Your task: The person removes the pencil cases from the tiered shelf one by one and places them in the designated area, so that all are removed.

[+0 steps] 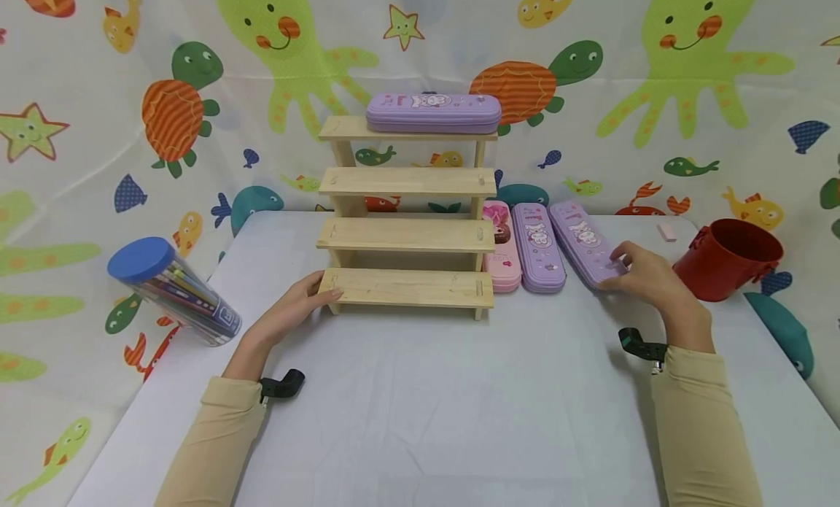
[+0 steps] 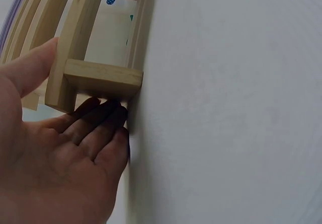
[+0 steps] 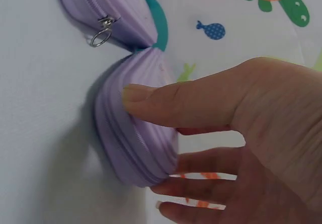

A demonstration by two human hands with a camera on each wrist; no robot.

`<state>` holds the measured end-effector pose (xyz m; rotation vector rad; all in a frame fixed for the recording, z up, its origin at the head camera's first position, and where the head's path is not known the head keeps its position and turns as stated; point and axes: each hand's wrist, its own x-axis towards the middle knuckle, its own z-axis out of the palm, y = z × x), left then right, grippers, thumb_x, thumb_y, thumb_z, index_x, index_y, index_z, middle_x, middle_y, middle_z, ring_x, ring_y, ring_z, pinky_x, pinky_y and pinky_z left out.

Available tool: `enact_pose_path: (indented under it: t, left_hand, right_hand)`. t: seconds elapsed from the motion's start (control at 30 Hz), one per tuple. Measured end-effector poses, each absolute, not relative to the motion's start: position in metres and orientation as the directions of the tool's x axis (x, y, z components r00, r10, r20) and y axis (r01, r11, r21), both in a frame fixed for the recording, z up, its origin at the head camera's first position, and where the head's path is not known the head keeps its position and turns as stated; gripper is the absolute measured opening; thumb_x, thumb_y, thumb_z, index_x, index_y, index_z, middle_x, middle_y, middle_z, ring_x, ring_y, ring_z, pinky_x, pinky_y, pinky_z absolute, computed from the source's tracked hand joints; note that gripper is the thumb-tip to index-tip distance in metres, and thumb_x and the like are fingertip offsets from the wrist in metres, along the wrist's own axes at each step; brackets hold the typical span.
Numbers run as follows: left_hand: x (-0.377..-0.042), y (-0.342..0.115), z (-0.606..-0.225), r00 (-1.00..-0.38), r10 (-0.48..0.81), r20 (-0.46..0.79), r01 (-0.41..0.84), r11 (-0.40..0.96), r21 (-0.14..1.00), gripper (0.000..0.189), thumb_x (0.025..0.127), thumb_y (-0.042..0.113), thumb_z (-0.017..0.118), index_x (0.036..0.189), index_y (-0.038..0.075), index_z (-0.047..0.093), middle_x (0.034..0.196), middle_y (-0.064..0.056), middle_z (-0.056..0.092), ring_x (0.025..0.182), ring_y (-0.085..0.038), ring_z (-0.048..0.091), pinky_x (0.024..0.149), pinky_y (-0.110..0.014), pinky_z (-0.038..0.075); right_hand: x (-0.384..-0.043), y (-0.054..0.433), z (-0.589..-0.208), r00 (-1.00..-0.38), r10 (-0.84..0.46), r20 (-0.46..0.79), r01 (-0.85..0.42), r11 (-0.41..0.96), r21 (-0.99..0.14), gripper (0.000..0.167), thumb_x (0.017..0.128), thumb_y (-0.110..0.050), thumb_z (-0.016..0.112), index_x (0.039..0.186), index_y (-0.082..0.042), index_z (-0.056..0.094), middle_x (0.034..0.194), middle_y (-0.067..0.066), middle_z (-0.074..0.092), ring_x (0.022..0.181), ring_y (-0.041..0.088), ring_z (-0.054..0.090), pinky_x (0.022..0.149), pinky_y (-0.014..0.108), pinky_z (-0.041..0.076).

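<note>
A four-step wooden shelf (image 1: 407, 235) stands on the table. My left hand (image 1: 292, 310) holds the left end of its lowest step; in the left wrist view the thumb (image 2: 37, 65) is on the step and the fingers reach beside the leg. My right hand (image 1: 652, 282) grips the near end of a lilac zipped pencil case (image 1: 580, 237), thumb on one side and fingers on the other. That case lies slanted, beside another lilac pencil case (image 1: 538, 248) and a pink pencil case (image 1: 502, 259) next to the shelf. A further purple pencil case (image 1: 433, 114) lies on the top step.
At the left stands a tilted-looking clear jar (image 1: 187, 295) of pencils with a blue lid. A red bucket (image 1: 722, 262) is at the right, with a small pale pink block (image 1: 666, 232) behind it. A cloth (image 1: 420, 25) printed with sea animals hangs behind the table.
</note>
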<state>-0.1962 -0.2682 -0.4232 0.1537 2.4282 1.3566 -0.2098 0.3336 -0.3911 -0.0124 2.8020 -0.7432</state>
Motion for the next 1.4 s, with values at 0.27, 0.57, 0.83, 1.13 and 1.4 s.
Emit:
enact_pose_path:
  t: [0.27, 0.57, 0.83, 1.13, 1.4]
  left_hand:
    - [-0.195, -0.271, -0.424, -0.934, 0.252, -0.252, -0.077, 0.547, 0.834, 0.085, 0.098, 0.048, 0.056, 0.158, 0.003, 0.016, 0.164, -0.021, 0.021, 0.153, -0.043, 0.013, 0.119, -0.067, 0.014]
    - [-0.194, -0.271, -0.424, -0.933, 0.252, -0.257, -0.083, 0.544, 0.835, 0.087, 0.098, 0.049, 0.056, 0.159, 0.003, 0.014, 0.165, -0.021, 0.017, 0.153, -0.043, 0.011, 0.119, -0.067, 0.014]
    - [-0.194, -0.271, -0.424, -0.936, 0.242, -0.254, -0.087, 0.540, 0.837, 0.086, 0.098, 0.049, 0.056, 0.158, 0.003, 0.015, 0.165, -0.021, 0.019, 0.153, -0.042, 0.012, 0.120, -0.064, 0.015]
    - [-0.196, -0.265, -0.423, -0.934, 0.259, -0.247, -0.078, 0.527, 0.846, 0.083, 0.098, 0.047, 0.056, 0.158, 0.004, 0.019, 0.163, -0.020, 0.024, 0.153, -0.042, 0.016, 0.120, -0.065, 0.015]
    - [-0.196, -0.266, -0.423, -0.936, 0.251, -0.248, -0.083, 0.525, 0.847, 0.081, 0.099, 0.046, 0.056, 0.158, 0.004, 0.020, 0.163, -0.020, 0.025, 0.153, -0.042, 0.016, 0.120, -0.065, 0.015]
  right_hand:
    - [-0.212, 0.321, -0.387, -0.959, -0.140, -0.247, -0.001, 0.871, -0.491, 0.056, 0.089, -0.033, 0.071, 0.133, -0.006, 0.049, 0.129, 0.028, 0.052, 0.114, 0.044, 0.048, 0.085, 0.053, 0.051]
    - [-0.212, 0.317, -0.380, -0.954, -0.164, -0.252, -0.030, 0.885, -0.464, 0.050, 0.090, -0.029, 0.069, 0.131, -0.006, 0.052, 0.129, 0.029, 0.053, 0.115, 0.046, 0.050, 0.084, 0.053, 0.053]
    - [-0.215, 0.311, -0.371, -0.971, -0.158, -0.179, -0.066, 0.898, -0.436, 0.048, 0.093, -0.024, 0.063, 0.134, -0.001, 0.056, 0.132, 0.034, 0.052, 0.116, 0.050, 0.049, 0.089, 0.061, 0.050]
    - [-0.220, 0.297, -0.369, -0.988, -0.152, -0.012, -0.124, 0.849, -0.514, 0.051, 0.097, -0.032, 0.060, 0.139, -0.003, 0.053, 0.141, 0.028, 0.051, 0.125, 0.049, 0.046, 0.098, 0.068, 0.043]
    - [-0.232, 0.270, -0.363, -0.979, -0.166, 0.122, -0.206, 0.796, -0.570, 0.050, 0.096, -0.029, 0.065, 0.139, -0.006, 0.052, 0.143, 0.026, 0.051, 0.130, 0.050, 0.046, 0.105, 0.068, 0.038]
